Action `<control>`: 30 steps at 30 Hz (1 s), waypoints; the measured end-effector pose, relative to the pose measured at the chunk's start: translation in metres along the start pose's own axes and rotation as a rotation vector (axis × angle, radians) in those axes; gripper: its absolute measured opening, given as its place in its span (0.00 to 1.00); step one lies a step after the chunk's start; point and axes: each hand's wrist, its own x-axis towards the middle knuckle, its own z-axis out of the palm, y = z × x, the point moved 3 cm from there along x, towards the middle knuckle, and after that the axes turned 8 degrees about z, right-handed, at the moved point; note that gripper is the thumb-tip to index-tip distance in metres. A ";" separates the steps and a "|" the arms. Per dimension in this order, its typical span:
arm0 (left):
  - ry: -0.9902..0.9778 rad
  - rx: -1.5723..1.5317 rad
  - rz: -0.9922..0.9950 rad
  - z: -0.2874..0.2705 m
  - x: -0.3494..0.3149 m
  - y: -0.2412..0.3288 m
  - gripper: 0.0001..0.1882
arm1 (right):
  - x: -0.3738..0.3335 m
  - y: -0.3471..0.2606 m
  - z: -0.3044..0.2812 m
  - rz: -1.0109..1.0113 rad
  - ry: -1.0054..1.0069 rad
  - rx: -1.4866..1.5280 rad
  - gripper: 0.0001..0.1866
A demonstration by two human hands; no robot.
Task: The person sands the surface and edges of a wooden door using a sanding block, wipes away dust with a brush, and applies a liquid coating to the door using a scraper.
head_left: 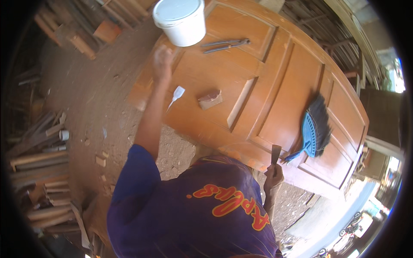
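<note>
My right hand (pixel 273 177) grips a putty knife (pixel 275 155), its flat blade pointing up beside the near edge of a brown panelled wooden door (pixel 241 90). My left hand (pixel 163 60) is stretched out over the door's left end, just below a white lidded bucket (pixel 180 23). Motion blurs its fingers, so their closing does not show. Close to my left forearm lies a white plastic spatula (pixel 176 96). A wooden block (pixel 211 99) with a reddish-brown top rests to its right. Long-handled pincers (pixel 226 44) lie by the bucket.
A blue brush (pixel 313 131) with black bristles lies on the right part of the door. Stacked timber (pixel 45 189) lines the left side, with more wood (pixel 81 34) at the far left. Small offcuts (pixel 101 161) litter the dirt floor (pixel 99 94).
</note>
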 end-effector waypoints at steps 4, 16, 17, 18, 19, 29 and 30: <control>0.015 -0.269 -0.184 0.008 0.113 -0.001 0.39 | -0.003 0.011 0.004 0.092 0.064 -0.052 0.16; 0.187 0.393 0.310 0.014 0.202 0.057 0.24 | -0.028 0.034 0.031 0.207 0.113 0.000 0.15; 0.168 0.477 0.364 0.013 0.206 0.067 0.23 | -0.029 0.026 0.031 0.203 0.092 -0.006 0.13; 0.149 0.559 0.419 0.014 0.208 0.076 0.22 | -0.026 0.034 0.033 0.216 0.110 0.003 0.13; 0.121 0.539 0.428 0.023 0.204 0.092 0.22 | -0.022 0.045 0.035 0.141 0.149 -0.025 0.15; -0.055 -0.681 -0.164 0.043 0.211 0.070 0.17 | -0.015 0.027 0.027 0.171 0.168 0.045 0.11; -0.114 -0.711 -0.149 0.052 0.203 0.076 0.16 | -0.016 0.028 0.028 0.170 0.166 0.046 0.11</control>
